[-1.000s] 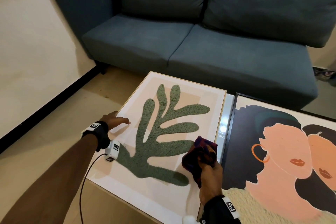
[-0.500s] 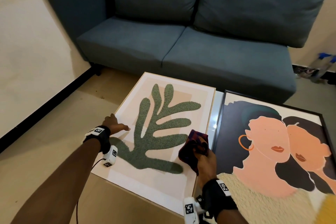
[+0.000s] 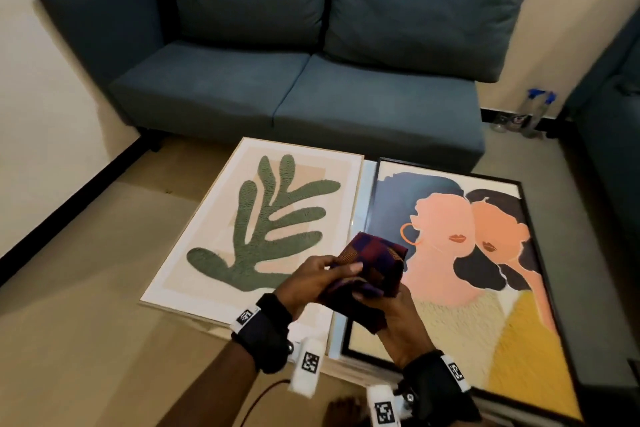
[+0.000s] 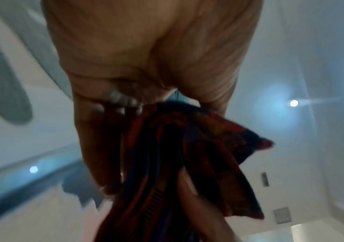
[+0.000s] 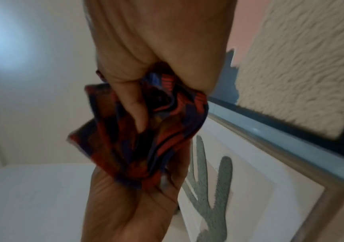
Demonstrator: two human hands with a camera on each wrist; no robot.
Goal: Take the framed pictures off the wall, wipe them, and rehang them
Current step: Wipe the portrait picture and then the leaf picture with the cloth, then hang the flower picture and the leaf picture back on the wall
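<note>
Both of your hands have come off the leaf picture [image 3: 263, 222] since a second ago. Your left hand [image 3: 308, 282], which was resting flat on that picture's near-left edge, is now lifted and pinches the left side of the patterned cloth [image 3: 370, 274]. Your right hand [image 3: 391, 308], which pressed the cloth to the picture's right side, now cups it from beneath, fingers curled into the folds. The cloth is bunched and held in the air above the gap between the two pictures.

The leaf picture, in a light wooden frame, lies flat at the left of the low desk [image 3: 367, 184]. The portrait picture [image 3: 485, 253], in a black frame, lies flat just beside it at the right. Neither has shifted on the desk; the view has risen and swung right.

A blue sofa [image 3: 294, 80] stands beyond the desk. Two spray bottles [image 3: 533, 114] stand on the floor at the far right, newly in view; their contents cannot be made out.
</note>
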